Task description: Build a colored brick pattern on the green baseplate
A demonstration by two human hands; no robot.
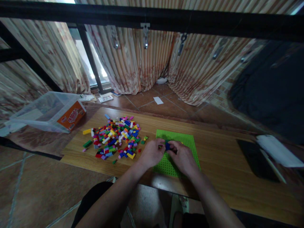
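A bright green studded baseplate (166, 166) lies on the wooden table, and both hands are over its upper part. Between my fingertips is a dark blue toy brick (167, 146). My right hand (182, 155) is closed with thumb and index finger pinching this brick. My left hand (152, 152) is closed just left of it, fingers curled together; what it grips is hidden. Some dark green shows behind the blue brick, and a speck of yellow peeks out past my right knuckles. A big pile of loose, mixed-colour bricks (118, 136) spreads left of the baseplate.
A clear plastic bin (47, 110) with an orange label stands beyond the table's left end. On the right lie a flat black item (257, 160) and a white object (281, 150). Striped curtains (128, 63) and a dark horizontal bar (152, 20) cross the background.
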